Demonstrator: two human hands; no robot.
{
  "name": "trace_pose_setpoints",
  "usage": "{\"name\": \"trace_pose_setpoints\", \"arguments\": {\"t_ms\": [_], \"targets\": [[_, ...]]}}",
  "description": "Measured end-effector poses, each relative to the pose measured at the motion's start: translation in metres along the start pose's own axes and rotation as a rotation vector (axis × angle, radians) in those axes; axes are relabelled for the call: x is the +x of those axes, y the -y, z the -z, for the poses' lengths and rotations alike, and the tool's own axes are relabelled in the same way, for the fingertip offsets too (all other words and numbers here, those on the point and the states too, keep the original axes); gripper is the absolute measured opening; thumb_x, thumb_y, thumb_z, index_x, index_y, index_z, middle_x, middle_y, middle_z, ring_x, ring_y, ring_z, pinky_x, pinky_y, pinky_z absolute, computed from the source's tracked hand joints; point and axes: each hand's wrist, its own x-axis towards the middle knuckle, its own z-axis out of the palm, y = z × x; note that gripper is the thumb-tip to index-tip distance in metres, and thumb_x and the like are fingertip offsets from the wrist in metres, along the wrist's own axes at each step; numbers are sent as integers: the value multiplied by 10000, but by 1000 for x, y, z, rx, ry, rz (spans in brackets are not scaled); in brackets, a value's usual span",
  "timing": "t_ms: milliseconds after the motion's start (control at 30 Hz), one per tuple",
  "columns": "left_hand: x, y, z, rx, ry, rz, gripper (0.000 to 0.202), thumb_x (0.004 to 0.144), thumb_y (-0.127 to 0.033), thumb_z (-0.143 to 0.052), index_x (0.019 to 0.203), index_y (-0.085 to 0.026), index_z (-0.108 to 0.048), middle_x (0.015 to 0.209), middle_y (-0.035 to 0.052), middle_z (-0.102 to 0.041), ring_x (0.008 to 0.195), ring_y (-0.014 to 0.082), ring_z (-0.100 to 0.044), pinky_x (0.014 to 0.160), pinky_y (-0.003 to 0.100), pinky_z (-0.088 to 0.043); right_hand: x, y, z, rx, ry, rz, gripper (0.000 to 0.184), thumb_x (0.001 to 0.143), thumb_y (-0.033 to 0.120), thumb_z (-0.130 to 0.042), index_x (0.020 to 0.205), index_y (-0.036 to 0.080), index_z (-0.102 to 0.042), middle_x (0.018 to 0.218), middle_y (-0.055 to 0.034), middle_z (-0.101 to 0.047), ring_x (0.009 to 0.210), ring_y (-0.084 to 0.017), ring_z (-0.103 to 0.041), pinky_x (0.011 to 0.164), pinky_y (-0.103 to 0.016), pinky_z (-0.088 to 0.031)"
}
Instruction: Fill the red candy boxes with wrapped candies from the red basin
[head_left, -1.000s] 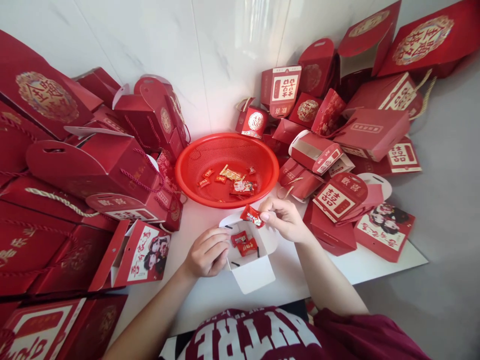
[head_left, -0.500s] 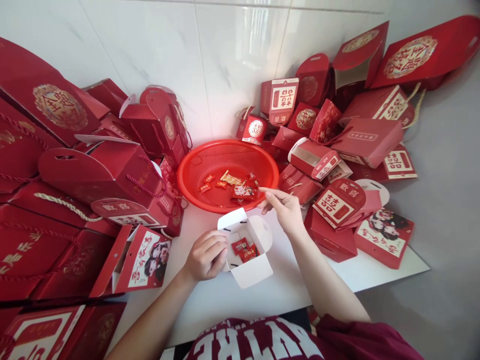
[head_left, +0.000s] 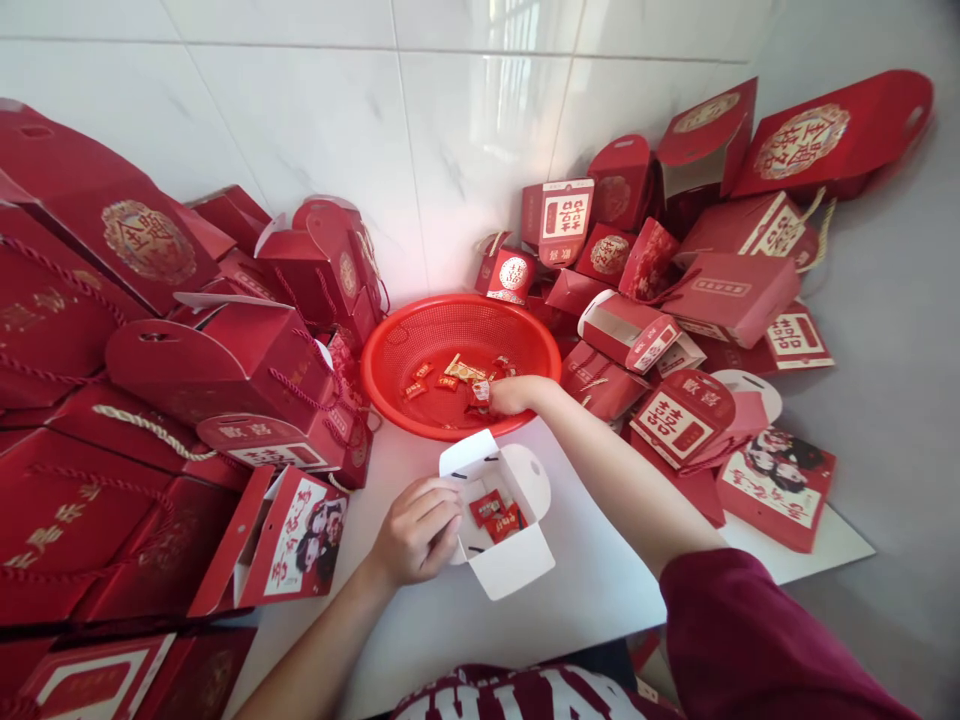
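My left hand [head_left: 420, 530] grips the left wall of a small open gift box [head_left: 512, 565], white inside with its flaps spread. Red candy packets [head_left: 496, 517] lie on the box's floor. Behind the box stands a red plastic basket [head_left: 390, 390] with several wrapped sweets [head_left: 448, 381] and a yellowish wrapped bar [head_left: 466, 368] in it. My right hand [head_left: 514, 396] reaches down inside the basket's right side, fingers bent at a red and white candy packet [head_left: 480, 394]. Its fingertips are partly hidden, so the hold is not clear.
Red gift boxes [head_left: 225, 350] with rope handles are stacked on the left. More red boxes [head_left: 735, 290] pile up on the right, reaching the white table's [head_left: 592, 590] edge. A tiled wall [head_left: 300, 120] rises behind the basket.
My right hand has moved from above the basket's near right rim down into it, among the sweets. My left hand stays on the box. The whole view has shifted slightly.
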Motion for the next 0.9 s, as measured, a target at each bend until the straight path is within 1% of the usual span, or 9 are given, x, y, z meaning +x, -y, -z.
{"name": "trace_pose_setpoints", "arguments": {"t_ms": [67, 167, 233, 267, 367, 467, 600, 767, 900], "targets": [[-1, 0, 0, -8, -2, -13, 172, 817, -43, -554, 925, -157, -625, 862, 87, -700, 942, 236, -677, 840, 393, -592, 7, -3, -4, -1, -45, -42, 341, 896, 205, -561, 1193, 114, -703, 1201, -163, -701, 983, -257, -698, 833, -285, -499], [-3, -2, -2, 4, -38, -68, 184, 806, -41, -556, 938, -147, -630, 884, 102, -695, 996, 250, -677, 852, 394, -601, 9, -9, -6, 10, -150, -101, 597, 930, 239, -520, 1506, 132, -407, 1542, -198, -398, 1236, -310, -582, 986, -348, -453], [-4, -4, -3, 38, -67, -114, 184, 803, -49, -558, 942, -138, -637, 885, 110, -692, 1026, 264, -675, 870, 408, -601, 10, -14, -5, 12, -188, -129, 724, 923, 272, -550, 1575, 188, -248, 1625, -172, -235, 1348, -332, -479, 1057, -383, -407], [-4, -6, -3, 55, -78, -132, 182, 801, -54, -560, 944, -133, -641, 885, 113, -692, 1034, 270, -675, 882, 418, -599, 11, -16, -5, 11, -190, -140, 741, 921, 276, -561, 1581, 209, -229, 1628, -160, -230, 1370, -333, -454, 1072, -391, -396], [-4, -7, -3, 60, -92, -132, 183, 802, -63, -564, 950, -133, -645, 894, 116, -690, 1049, 278, -673, 900, 431, -595, 14, -22, -1, -5, -127, -166, 559, 942, 244, -544, 1486, 182, -434, 1488, -175, -475, 1284, -309, -547, 1027, -376, -446], [-5, -5, -3, 17, -72, -73, 187, 815, -64, -554, 957, -153, -639, 904, 105, -680, 1047, 268, -665, 872, 411, -600, 18, -25, 2, -48, -22, -197, 310, 962, 264, -569, 1227, 123, -647, 1225, -163, -662, 1090, -258, -659, 934, -389, -520], [-5, 0, -3, -36, -49, -6, 194, 823, -37, -538, 949, -156, -624, 888, 94, -663, 1020, 254, -654, 860, 407, -589, 22, -23, 9, -125, 14, -198, 280, 959, 331, -613, 1151, 130, -647, 1183, -104, -665, 1053, -213, -655, 923, -421, -538], [-3, 4, -2, -75, 41, 96, 187, 844, -29, -527, 944, -156, -621, 924, 96, -657, 1051, 244, -626, 910, 405, -551, 29, -16, 19, -197, 38, -130, 199, 945, 268, -633, 1070, 121, -678, 1102, -90, -696, 1012, -201, -669, 918, -403, -537], [-3, 5, -1, -76, 77, 123, 171, 860, -51, -527, 947, -161, -625, 943, 99, -660, 1068, 248, -618, 929, 404, -532, 38, -10, 30, -226, -12, -90, 231, 936, 213, -628, 1143, 117, -664, 1167, -120, -687, 1052, -222, -669, 912, -395, -533]]}}
